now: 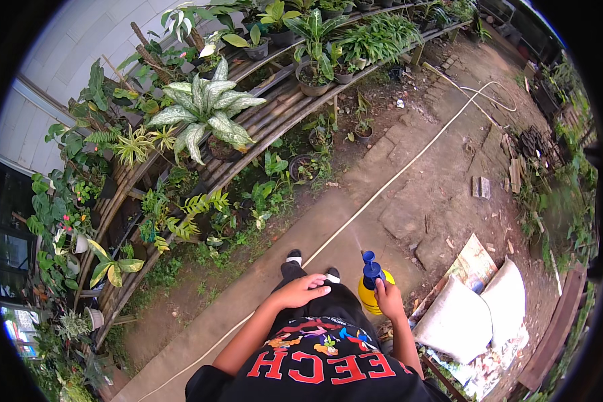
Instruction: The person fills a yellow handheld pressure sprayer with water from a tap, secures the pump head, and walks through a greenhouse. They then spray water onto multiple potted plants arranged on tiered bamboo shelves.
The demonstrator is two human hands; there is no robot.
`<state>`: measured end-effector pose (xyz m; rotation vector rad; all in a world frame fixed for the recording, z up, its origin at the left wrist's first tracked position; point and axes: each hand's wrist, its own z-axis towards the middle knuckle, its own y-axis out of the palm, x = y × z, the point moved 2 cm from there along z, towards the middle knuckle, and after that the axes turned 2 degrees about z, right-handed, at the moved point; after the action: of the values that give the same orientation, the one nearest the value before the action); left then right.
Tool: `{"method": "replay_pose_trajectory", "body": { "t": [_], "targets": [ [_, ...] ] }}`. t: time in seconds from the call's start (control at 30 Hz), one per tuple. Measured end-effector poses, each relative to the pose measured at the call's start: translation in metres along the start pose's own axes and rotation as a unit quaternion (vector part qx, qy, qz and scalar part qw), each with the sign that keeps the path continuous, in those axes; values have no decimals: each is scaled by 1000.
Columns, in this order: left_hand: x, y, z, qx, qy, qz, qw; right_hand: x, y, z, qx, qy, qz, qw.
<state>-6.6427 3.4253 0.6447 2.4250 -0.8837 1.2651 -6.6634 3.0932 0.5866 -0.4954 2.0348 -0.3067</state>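
My right hand (390, 300) grips the blue handle and pump head of a yellow pressure sprayer (369, 291), held out at my right side. A faint streak like spray leaves its nozzle, pointing forward over the path. My left hand (302, 291) hangs in front of my dark trousers, palm inward, with its thumb apart and nothing in it. Ahead to the left, a potted dieffenbachia (208, 108) with pale mottled leaves sits on a bamboo plant rack (281, 118). Neither hand touches the plants.
A pale hose (377, 196) runs along the concrete path (301, 216), passing by my feet. On the right lie two white sacks or pillows (455, 319), a wooden plank (555, 326) and small blocks (481, 187). More potted plants (312, 78) crowd the rack.
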Motion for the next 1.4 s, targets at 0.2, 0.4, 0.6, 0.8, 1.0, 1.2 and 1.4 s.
{"method": "replay_pose_trajectory", "body": {
  "t": [0.2,0.4,0.6,0.8,1.0,1.2,1.4],
  "targets": [
    [36,23,64,-73,15,66,995,3,-38,9,-10,-7,33,999],
    [65,39,161,-128,44,132,982,-14,-83,41,-13,35,61,997],
    [128,26,287,-164,57,210,962,-52,-140,112,-22,-19,-61,998],
    [211,-8,380,-138,39,214,966,-78,-212,194,-40,-38,-121,991],
    [269,-35,418,-115,102,157,976,-100,-266,264,-50,-63,-149,985],
    [276,-47,438,-14,73,36,997,-121,-284,316,-179,-102,-278,938],
    [284,-32,479,70,43,-22,996,-127,-323,399,-283,-199,-226,911]
  ]
}}
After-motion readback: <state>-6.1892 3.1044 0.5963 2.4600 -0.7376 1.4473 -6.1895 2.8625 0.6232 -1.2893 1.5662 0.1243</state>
